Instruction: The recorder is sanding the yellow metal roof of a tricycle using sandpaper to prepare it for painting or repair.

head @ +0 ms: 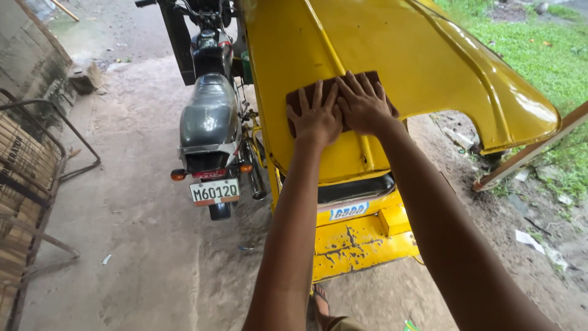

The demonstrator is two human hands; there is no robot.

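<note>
1. Pressing flat, both hands, left hand (316, 116) and right hand (364, 104), sit open-palmed on a brown cloth (306, 95), gripping nothing.
2. Cloth lies on the yellow sidecar roof (429, 55), motorcycle (211, 116) just beside.

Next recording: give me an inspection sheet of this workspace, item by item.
Surface: yellow sidecar roof, glossy, curved.
Job's things: brown cloth lies flat on the roof.
Clutter: paper scraps on the dirt at right.
Grippers: left hand and right hand are both spread flat on the cloth.
Cables: nothing seen.
Surroundings: motorcycle joined beside the sidecar, concrete floor, metal-framed bench, grass.
</note>
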